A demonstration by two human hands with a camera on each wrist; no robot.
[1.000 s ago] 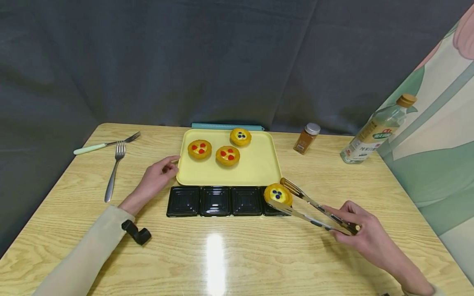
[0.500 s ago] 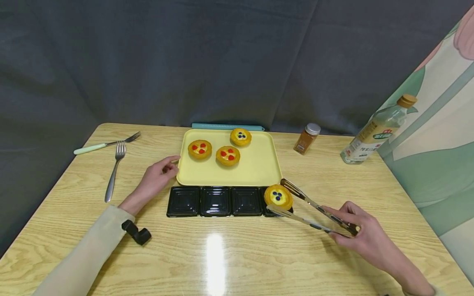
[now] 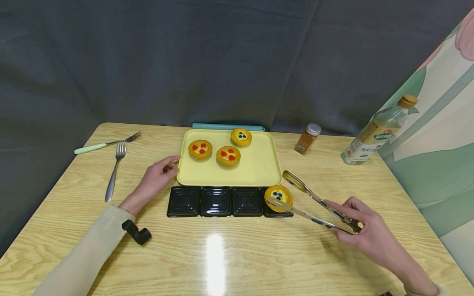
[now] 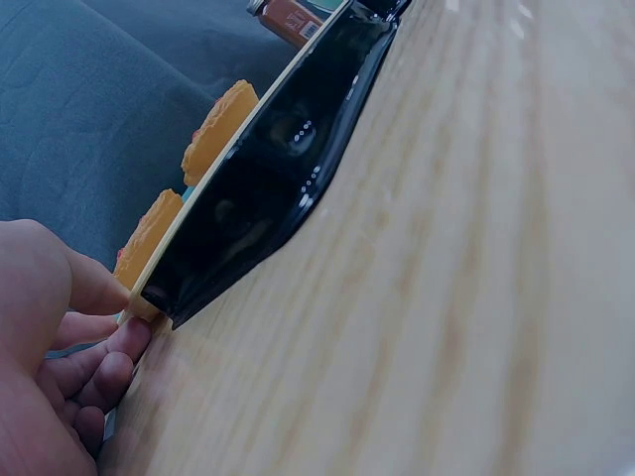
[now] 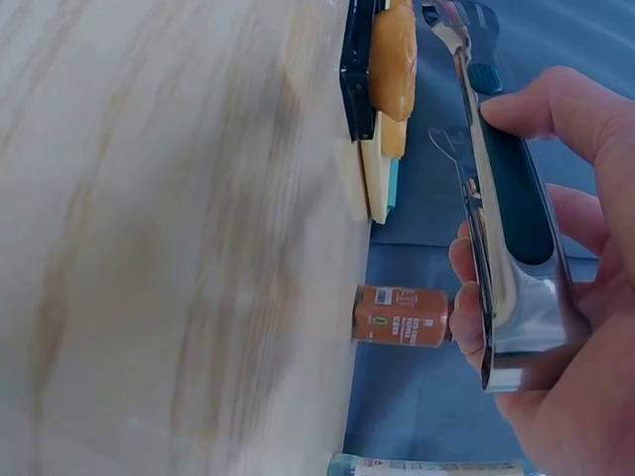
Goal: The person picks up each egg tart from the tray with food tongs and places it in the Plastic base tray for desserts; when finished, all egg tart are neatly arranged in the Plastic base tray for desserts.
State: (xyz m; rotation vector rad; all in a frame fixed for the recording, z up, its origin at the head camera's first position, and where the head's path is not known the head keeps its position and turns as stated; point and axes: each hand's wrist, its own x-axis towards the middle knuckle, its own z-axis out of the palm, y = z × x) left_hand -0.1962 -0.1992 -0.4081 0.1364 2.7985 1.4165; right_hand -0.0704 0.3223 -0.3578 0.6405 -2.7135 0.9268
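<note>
My right hand (image 3: 374,234) grips metal tongs (image 5: 516,258) by the handles, their arms spread apart. The tongs' near tip lies over the front of a tart with blue dots (image 3: 279,193), while the far tip stands apart on its right. That tart sits in the rightmost compartment of a black sectioned tray (image 3: 215,201). With fingertips at the left edge of a yellow tray (image 3: 255,170), my left hand (image 3: 157,174) pinches its rim. Two tarts with red pieces, a left one (image 3: 200,149) and a middle one (image 3: 228,156), and another blue-dotted tart (image 3: 241,137) lie on the yellow tray.
Two forks, one green-handled (image 3: 90,148) and one all metal (image 3: 112,176), lie at the left. A spice jar (image 3: 307,139) and a tall bottle (image 3: 374,133) stand at the back right. A blue-green strip (image 3: 226,127) lies behind the yellow tray.
The tongs have spread wider and lifted slightly from around the tart, which stays in the rightmost compartment. My left hand keeps its place at the yellow tray.
</note>
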